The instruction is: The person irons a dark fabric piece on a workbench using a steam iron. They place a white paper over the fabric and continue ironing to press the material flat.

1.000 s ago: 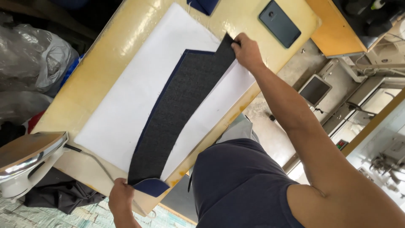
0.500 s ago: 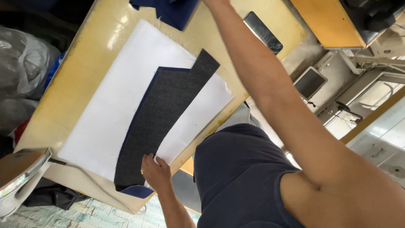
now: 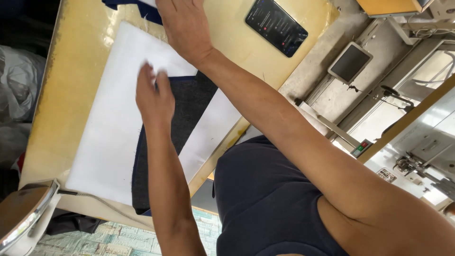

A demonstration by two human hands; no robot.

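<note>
A curved strip of dark denim-like cloth (image 3: 189, 111) lies across a white sheet (image 3: 104, 142) on a yellow table (image 3: 71, 66). My left hand (image 3: 154, 97) rests flat on the strip's upper part, where it meets the sheet, with fingers spread and nothing gripped. My right hand (image 3: 187, 28) lies palm down on the sheet's top corner, beside a pile of navy cloth (image 3: 127, 4), fingers extended. My arms hide the strip's upper end.
A dark phone (image 3: 276, 20) lies on the table's far right corner. A metal iron (image 3: 23, 220) with a cord sits at the bottom left. A sewing machine with a small screen (image 3: 350, 61) stands to the right. A plastic bag (image 3: 14, 90) is left of the table.
Both hands let go of the strip's ends. My left hand slid up along the strip to its upper part; my right hand came back from the navy pile onto the sheet's corner.
</note>
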